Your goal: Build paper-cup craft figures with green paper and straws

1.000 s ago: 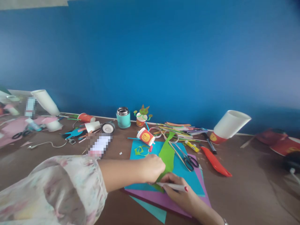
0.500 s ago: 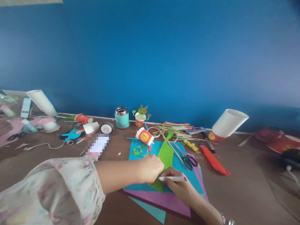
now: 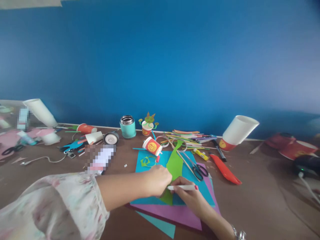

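My right hand (image 3: 187,195) is closed around a white marker (image 3: 185,187) with a red end, its tip side toward my left hand. My left hand (image 3: 160,180) lies curled over a strip of green paper (image 3: 175,163); whatever its fingers hold is hidden beneath it. Under the green strip are blue paper (image 3: 147,201) and purple paper (image 3: 180,215). A red marker cap (image 3: 157,159) and a green cut-out scrap (image 3: 145,161) rest on the blue sheet. Scissors (image 3: 198,171) with dark handles lie to the right of the strip.
Behind the paper stand a teal flask (image 3: 128,129) and a decorated paper cup (image 3: 147,128); another cup (image 3: 152,146) lies tipped. Coloured strips (image 3: 187,135), a yellow glue stick (image 3: 200,154), a red elongated object (image 3: 225,169) and stacked cups (image 3: 238,131) are rightward. A phone (image 3: 103,156) lies left.
The whole view has shifted slightly, so things appear a little further left. Both hands keep nearly the same pose on the paper, with the marker still in my right hand.
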{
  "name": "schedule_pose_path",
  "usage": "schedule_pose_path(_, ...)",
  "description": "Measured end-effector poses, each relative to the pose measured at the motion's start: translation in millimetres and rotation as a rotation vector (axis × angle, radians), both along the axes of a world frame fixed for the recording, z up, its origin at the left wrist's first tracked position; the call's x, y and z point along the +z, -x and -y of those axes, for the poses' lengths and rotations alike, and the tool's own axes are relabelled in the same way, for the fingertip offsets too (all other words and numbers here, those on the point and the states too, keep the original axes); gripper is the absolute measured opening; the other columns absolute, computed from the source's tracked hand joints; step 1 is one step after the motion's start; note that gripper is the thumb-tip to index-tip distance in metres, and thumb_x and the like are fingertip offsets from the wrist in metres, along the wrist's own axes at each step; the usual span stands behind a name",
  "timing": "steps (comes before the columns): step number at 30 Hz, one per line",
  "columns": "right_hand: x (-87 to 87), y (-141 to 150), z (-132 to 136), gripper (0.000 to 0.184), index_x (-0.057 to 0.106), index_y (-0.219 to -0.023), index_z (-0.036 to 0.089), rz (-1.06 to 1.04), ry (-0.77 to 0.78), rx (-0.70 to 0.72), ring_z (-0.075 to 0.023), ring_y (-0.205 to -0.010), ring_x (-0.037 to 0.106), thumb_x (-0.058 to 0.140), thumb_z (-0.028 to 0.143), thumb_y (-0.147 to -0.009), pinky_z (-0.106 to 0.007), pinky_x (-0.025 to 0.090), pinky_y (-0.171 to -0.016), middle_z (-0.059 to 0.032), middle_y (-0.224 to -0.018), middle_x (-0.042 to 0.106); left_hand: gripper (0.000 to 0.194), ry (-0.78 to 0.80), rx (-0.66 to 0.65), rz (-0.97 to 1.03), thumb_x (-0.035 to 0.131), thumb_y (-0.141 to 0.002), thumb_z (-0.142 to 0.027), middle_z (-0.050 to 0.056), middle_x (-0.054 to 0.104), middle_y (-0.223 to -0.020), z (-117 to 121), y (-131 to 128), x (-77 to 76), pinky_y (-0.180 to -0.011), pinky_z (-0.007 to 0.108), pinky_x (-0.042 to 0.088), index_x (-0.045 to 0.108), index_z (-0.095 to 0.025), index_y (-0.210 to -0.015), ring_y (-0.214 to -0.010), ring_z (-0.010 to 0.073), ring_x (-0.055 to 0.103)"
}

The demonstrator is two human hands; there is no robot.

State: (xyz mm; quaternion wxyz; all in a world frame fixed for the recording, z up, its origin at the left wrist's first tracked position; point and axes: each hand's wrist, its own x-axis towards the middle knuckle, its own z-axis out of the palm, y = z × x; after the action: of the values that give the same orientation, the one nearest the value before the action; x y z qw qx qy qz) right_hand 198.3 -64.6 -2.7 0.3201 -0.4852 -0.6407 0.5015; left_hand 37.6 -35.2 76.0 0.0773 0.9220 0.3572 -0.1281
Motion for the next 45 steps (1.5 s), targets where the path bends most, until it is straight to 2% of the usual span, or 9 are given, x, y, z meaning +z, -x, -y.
schedule_pose_path(4, 1.1, -8.5, -2.3, 0.039, 0.058, -0.108, 0.016, -0.129, 0.019, -0.074, -0.0197, -0.071, 0.061, 0.040, 0.046, -0.090, -0.027, 0.045, -0.055, -0.0085, -0.079, 0.069, 0.008, 0.003, 0.013, -0.089, 0.063, -0.066, -0.008, 0.014, 0.069, -0.068, 6.0, 5.4, 4.3, -0.056, 0.034, 0.053, 0.068, -0.010, -0.071, -0.067, 0.0288, 0.068)
schedule_pose_path(8, -4.4, -17.1, -2.4, 0.030, 0.056, -0.112, 0.017, 0.176, -0.265, -0.086, -0.0250, -0.092, 0.062, 0.044, 0.030, -0.087, -0.038, 0.048, -0.079, -0.0116, -0.097, 0.068, 0.011, -0.022, 0.074, -0.070, 0.061, -0.069, -0.013, 0.015, 0.069, -0.079, 14.9, 15.1, -1.9, -0.071, 0.037, 0.053, 0.069, -0.010, -0.075, -0.081, 0.0299, 0.065)
schedule_pose_path(12, -9.6, -20.9, -0.2, 0.054, 0.053, -0.121, 0.017, 0.448, -0.468, 0.043, -0.0266, -0.110, 0.054, 0.045, 0.005, -0.069, -0.042, 0.041, -0.093, -0.0130, -0.112, 0.063, 0.020, 0.002, 0.223, 0.077, 0.063, -0.065, -0.020, 0.011, 0.065, -0.089, 21.4, 27.5, -14.4, -0.075, 0.037, 0.052, 0.067, -0.016, -0.084, -0.091, 0.0294, 0.061)
schedule_pose_path(15, -9.7, -23.1, 0.1, 0.073, 0.049, -0.127, 0.015, 0.526, -0.473, 0.101, -0.0265, -0.116, 0.051, 0.045, 0.000, -0.056, -0.041, 0.040, -0.097, -0.0140, -0.120, 0.060, 0.025, 0.040, 0.324, 0.206, 0.063, -0.063, -0.023, 0.006, 0.063, -0.087, 20.2, 40.3, -16.1, -0.071, 0.033, 0.051, 0.066, -0.020, -0.089, -0.086, 0.0259, 0.061)
schedule_pose_path(20, -4.2, -24.8, 0.9, 0.080, 0.050, -0.127, 0.017, 0.521, -0.491, 0.144, -0.0259, -0.112, 0.054, 0.042, -0.002, -0.049, -0.041, 0.040, -0.097, -0.0120, -0.118, 0.062, 0.038, 0.041, 0.518, 0.546, 0.059, -0.069, -0.026, 0.003, 0.061, -0.095, 11.9, 64.6, -9.5, -0.073, 0.029, 0.049, 0.062, -0.025, -0.107, -0.081, 0.0193, 0.061)
schedule_pose_path(26, 2.5, -11.5, 4.1, 0.086, 0.048, -0.129, 0.021, 0.455, -0.415, 0.188, -0.0246, -0.118, 0.051, 0.039, -0.004, -0.047, -0.040, 0.039, -0.100, -0.0098, -0.124, 0.059, 0.067, 0.055, 0.460, 0.663, 0.064, -0.065, -0.020, 0.008, 0.058, -0.114, 29.2, 55.4, -30.1, -0.093, 0.036, 0.044, 0.043, -0.022, -0.129, -0.104, 0.0237, 0.056)
schedule_pose_path(36, -5.0, -9.7, -0.6, 0.076, 0.048, -0.124, 0.018, 0.337, -0.420, 0.137, -0.0267, -0.110, 0.054, 0.045, 0.001, -0.050, -0.039, 0.042, -0.094, -0.0123, -0.122, 0.058, 0.061, -0.072, 0.402, 0.693, 0.062, -0.064, -0.013, 0.010, 0.059, -0.110, 35.7, 33.5, -73.1, -0.090, 0.046, 0.045, 0.040, -0.019, -0.121, -0.105, 0.0288, 0.054)
schedule_pose_path(41, -0.1, -2.0, 8.6, 0.083, 0.042, -0.130, 0.019, 0.354, -0.424, 0.224, -0.0262, -0.120, 0.046, 0.046, 0.002, -0.049, -0.040, 0.035, -0.102, -0.0115, -0.132, 0.050, 0.076, -0.030, 0.435, 0.738, 0.067, -0.061, -0.016, 0.011, 0.058, -0.114, 38.5, 37.2, -84.9, -0.091, 0.049, 0.043, 0.034, -0.020, -0.128, -0.106, 0.0308, 0.052)
schedule_pose_path(45, 1.8, 1.6, 10.5, 0.084, 0.041, -0.132, 0.020, 0.410, -0.384, 0.234, -0.0263, -0.119, 0.046, 0.046, 0.000, -0.050, -0.041, 0.035, -0.102, -0.0097, -0.130, 0.052, 0.069, 0.029, 0.446, 0.790, 0.065, -0.067, -0.016, 0.009, 0.058, -0.114, 37.9, 40.1, -87.6, -0.093, 0.047, 0.043, 0.034, -0.023, -0.129, -0.107, 0.0291, 0.052)
